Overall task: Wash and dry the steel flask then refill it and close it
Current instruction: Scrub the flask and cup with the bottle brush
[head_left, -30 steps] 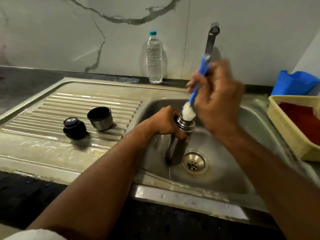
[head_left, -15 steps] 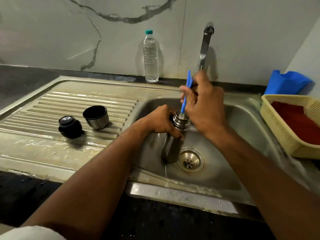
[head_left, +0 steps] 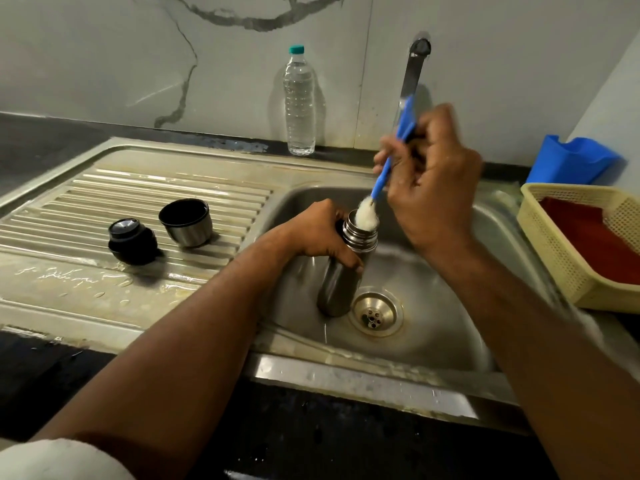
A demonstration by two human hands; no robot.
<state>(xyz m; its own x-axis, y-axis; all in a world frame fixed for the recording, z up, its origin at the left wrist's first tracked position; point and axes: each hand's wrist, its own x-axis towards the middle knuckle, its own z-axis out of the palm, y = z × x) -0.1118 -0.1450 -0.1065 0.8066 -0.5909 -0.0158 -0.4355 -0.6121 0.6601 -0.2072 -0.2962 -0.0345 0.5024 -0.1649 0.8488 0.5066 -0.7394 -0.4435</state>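
Since half a second ago the brush (head_left: 367,214) is back up, its white head now at the mouth of the steel flask (head_left: 346,268), which stands in the sink (head_left: 433,341) beside the drain. Left hand (head_left: 320,237) fingers wrap the flask's neck; right hand (head_left: 433,178) fingers pinch the blue handle. Risk imo: wet steel, so a hard plunge could tip it or flick suds onto the surface.

Left hand (head_left: 320,235) is wrapping the steel flask (head_left: 341,271) below its neck, forearm reaching in from lower left. Right hand (head_left: 429,181) is sitting higher, fingers curled, pinching the blue brush handle (head_left: 388,164); right forearm is angling in from lower right.
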